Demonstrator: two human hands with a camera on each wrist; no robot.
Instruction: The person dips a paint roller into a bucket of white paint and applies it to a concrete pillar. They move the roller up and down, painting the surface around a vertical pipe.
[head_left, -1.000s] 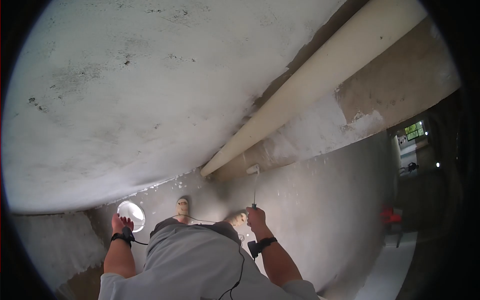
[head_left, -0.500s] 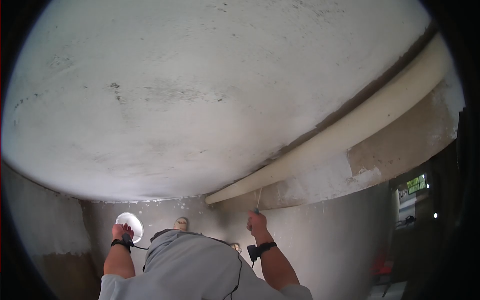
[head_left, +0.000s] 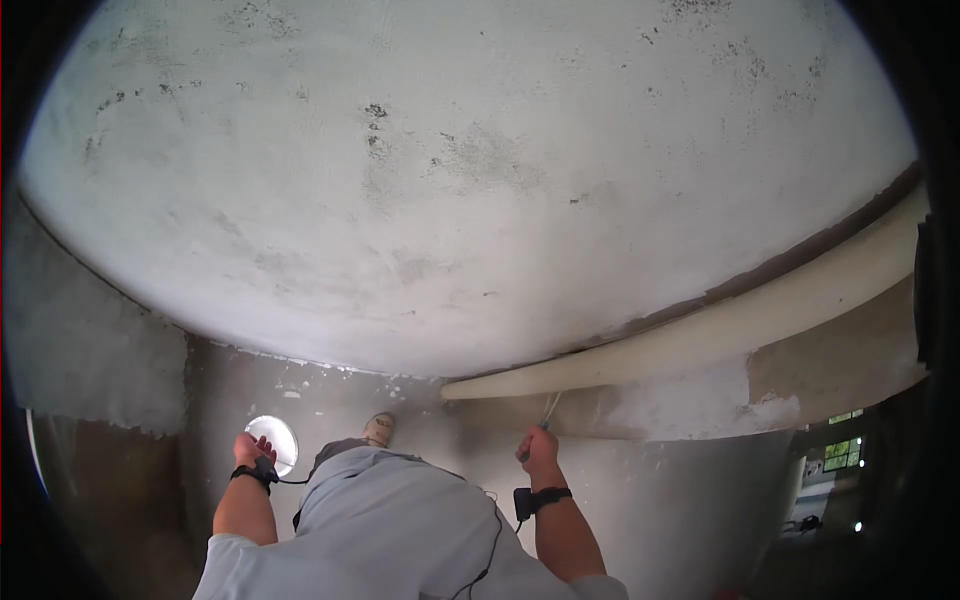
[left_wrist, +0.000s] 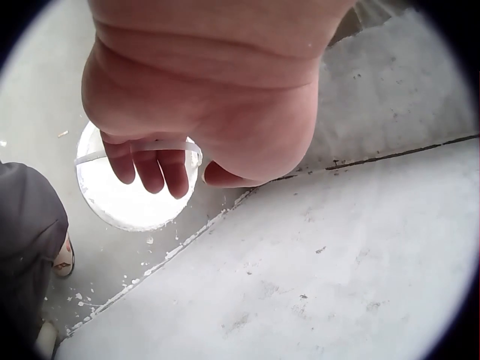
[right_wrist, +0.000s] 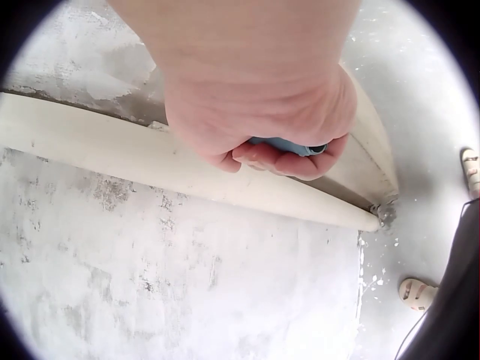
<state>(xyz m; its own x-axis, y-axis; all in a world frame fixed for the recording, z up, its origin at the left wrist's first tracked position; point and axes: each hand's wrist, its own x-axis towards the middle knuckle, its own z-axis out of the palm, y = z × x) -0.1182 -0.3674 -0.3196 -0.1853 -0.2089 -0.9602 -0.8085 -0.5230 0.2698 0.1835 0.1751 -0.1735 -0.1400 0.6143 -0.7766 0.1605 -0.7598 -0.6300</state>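
Observation:
My right hand (head_left: 541,449) grips a paint roller by its blue handle (right_wrist: 281,144), fingers curled round it. In the head view the roller's thin metal shaft (head_left: 550,407) reaches away from the fist toward the strip of wall under the pipe; the roller's head does not show clearly. At lower left, my left hand (head_left: 250,450) hangs loosely curled and holds nothing. Its fingers overlap a round white bucket (left_wrist: 112,219) on the floor in the left wrist view. White paint (left_wrist: 142,206) fills that bucket, and a pale carrying handle crosses its top.
A large white wall (head_left: 400,230) with dark scuffs fills the front. One thick cream pipe (head_left: 650,365) runs along the right side. Below it lies a partly whitened brown wall strip (head_left: 680,405). White splashes dot the grey floor near my sandalled foot (head_left: 380,428).
The view has turned rightward-leaning wall to front-facing, with the pipe now lower. The white roller head, visible a second ago, is no longer plain. My right hand has moved slightly right.

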